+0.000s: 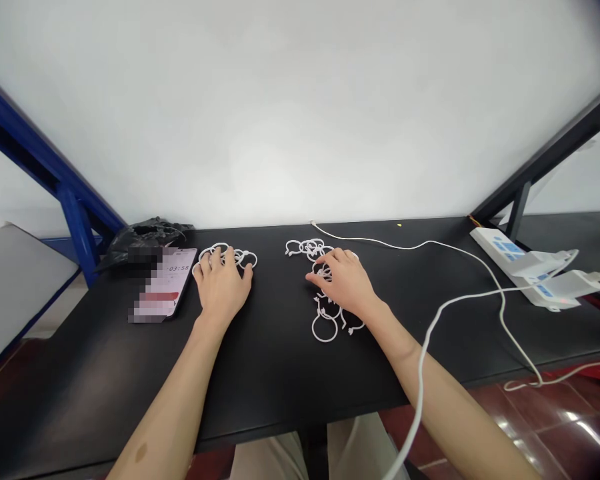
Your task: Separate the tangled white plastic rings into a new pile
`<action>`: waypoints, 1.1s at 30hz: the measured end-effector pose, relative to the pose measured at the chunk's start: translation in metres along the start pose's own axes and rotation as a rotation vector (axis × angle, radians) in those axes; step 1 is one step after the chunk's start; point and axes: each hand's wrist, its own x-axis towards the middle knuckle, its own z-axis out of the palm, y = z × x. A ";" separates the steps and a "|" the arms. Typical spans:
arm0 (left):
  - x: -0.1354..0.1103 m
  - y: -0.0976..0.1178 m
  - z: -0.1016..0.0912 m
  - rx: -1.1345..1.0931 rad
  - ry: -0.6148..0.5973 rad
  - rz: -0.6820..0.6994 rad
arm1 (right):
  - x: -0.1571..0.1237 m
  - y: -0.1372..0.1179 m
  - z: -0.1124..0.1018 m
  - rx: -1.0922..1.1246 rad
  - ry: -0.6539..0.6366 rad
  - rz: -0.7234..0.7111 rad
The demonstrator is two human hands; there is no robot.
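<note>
My left hand lies palm down with its fingers spread over a small pile of thin white rings. Parts of those rings show beyond the fingertips and beside the thumb. Over a second, longer group of white rings is my right hand, its thumb held apart from the curved fingers. Several of these rings have small clasp-like ends, and some look opened out. What lies under the right palm is hidden; I see nothing gripped between thumb and fingers.
A phone showing a timer lies left of my left hand, before a crumpled black plastic bag. At right, a white power strip holds plugged-in adapters. A white cable passes over my right forearm. The black table meets a white wall.
</note>
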 end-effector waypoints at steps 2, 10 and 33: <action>0.000 0.000 0.004 -0.003 0.000 0.014 | 0.000 -0.001 0.000 -0.001 -0.015 -0.016; 0.001 0.006 -0.002 -0.067 0.081 0.079 | 0.002 -0.004 -0.002 0.024 -0.011 -0.078; -0.022 0.045 -0.015 -0.542 -0.233 0.522 | -0.002 -0.037 0.001 0.791 0.067 -0.044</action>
